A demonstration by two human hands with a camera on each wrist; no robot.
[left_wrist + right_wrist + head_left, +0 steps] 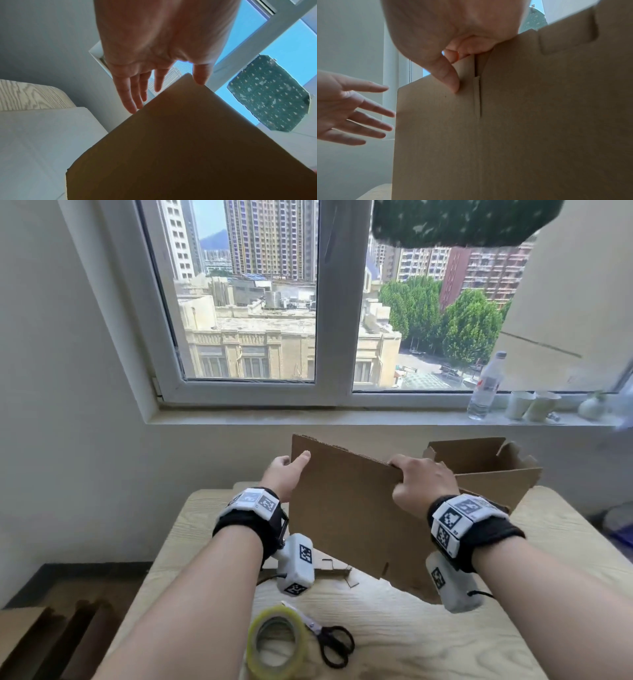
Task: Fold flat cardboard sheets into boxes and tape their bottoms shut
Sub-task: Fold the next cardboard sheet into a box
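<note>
A flat brown cardboard sheet (346, 508) stands tilted above the table, its lower corner near the tabletop. My right hand (419, 481) pinches its top edge beside a slot (477, 97), thumb on the near face and the other fingers behind. At the sheet's upper left corner my left hand (286, 470) is spread with straight fingers (133, 97), the thumb at the corner (188, 77). A roll of clear tape (279, 642) lies at the table's front beside black-handled scissors (325, 638).
An opened cardboard box (486, 470) stands behind the sheet at the right. Small cardboard scraps (339, 571) lie on the pale wooden table (411, 645). A water bottle (486, 386) and cups (531, 405) sit on the windowsill. More flat cardboard (41, 642) lies on the floor at lower left.
</note>
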